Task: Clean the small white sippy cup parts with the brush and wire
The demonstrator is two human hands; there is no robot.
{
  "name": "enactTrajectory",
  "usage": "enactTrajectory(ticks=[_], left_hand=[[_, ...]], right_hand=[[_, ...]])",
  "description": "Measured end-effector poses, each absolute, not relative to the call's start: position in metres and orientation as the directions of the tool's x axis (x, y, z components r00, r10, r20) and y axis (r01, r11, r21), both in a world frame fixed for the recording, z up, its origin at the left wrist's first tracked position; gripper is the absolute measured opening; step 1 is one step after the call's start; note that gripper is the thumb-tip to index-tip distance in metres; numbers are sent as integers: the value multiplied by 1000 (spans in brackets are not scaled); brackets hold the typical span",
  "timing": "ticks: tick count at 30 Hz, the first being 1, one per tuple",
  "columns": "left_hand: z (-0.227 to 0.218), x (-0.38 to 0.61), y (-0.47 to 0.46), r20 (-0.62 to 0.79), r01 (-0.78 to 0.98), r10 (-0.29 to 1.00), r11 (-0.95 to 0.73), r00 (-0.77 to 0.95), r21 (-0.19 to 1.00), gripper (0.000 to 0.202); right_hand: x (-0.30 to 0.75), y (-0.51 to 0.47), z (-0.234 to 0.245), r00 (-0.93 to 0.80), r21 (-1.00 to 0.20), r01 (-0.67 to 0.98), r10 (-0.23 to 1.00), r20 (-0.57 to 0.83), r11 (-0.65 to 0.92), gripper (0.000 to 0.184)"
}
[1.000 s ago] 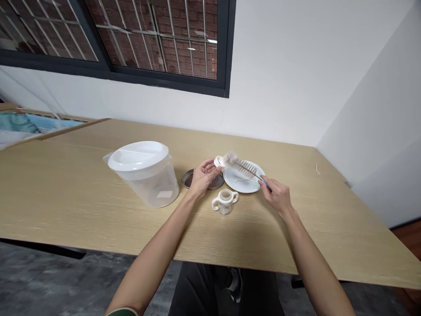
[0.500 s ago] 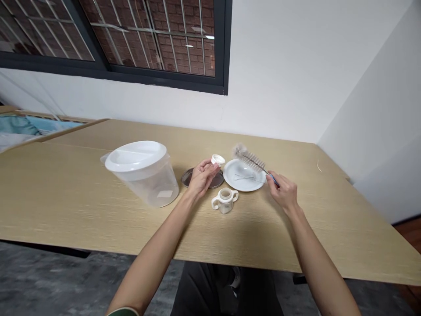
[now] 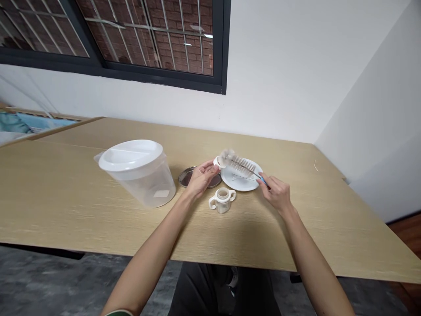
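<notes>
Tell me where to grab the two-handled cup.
Take the two-handled cup by its left handle as seen here, coming from the near table edge. It stands upright, that loop juts out clear, and the plate lies behind, not in the way.

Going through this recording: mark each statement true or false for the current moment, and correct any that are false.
1. The right hand holds a bottle brush by its blue handle. True.
2. The left hand holds the two-handled cup. False: it holds a small white ring, and the cup stands on the table.
3. A thin wire brush lies on the white plate. True.
4. The white lid lies beside the clear plastic container. False: the lid sits on top of the container.
</notes>
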State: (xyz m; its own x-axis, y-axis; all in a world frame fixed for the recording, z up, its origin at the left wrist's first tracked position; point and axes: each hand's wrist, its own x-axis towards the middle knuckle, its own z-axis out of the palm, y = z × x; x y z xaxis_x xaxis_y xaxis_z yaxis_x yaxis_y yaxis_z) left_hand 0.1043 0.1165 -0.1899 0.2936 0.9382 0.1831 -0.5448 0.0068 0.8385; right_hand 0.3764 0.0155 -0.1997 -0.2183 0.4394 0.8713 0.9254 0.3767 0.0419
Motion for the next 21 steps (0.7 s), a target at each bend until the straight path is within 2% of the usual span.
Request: enactTrajectory(ticks=[2,5,8,10,12,15,18,21], left_hand=[[-191,105,117,182,-540,939,6,293,841,53],[-192,104,119,171,-548,946,9,276,836,54],[-191,104,117,168,-554,947,12,274,833,63],[-188,104,115,172,-560,941,21,290,828,78],[-186,104,114,176,-581,938,33,300,813,84],[-184,104,113,157,-620,950,46,269,784,75],[-182,103,114,106,-629,968,64,229,775,70],[-182,101,115,93,-634,968,79,234,769,60]], right_hand=[[375,17,-202,-215,61,943,456,864,328,26],[375,18,-203,-117,-4,967,457,882,254,25],[374,18,-203,-109,-65,935,458,882,348,24],[372,18,-204,-155,-51,916,471,869,397,25],[370,18,-205,-178,-25,922,482,858,386,25],[368,17,-205,-133,-53,934,479,868,354,25],[364,16,-204,-110,-107,905,470,876,411,25],[361,15,-205,-167,-77,891,482,860,447,26]])
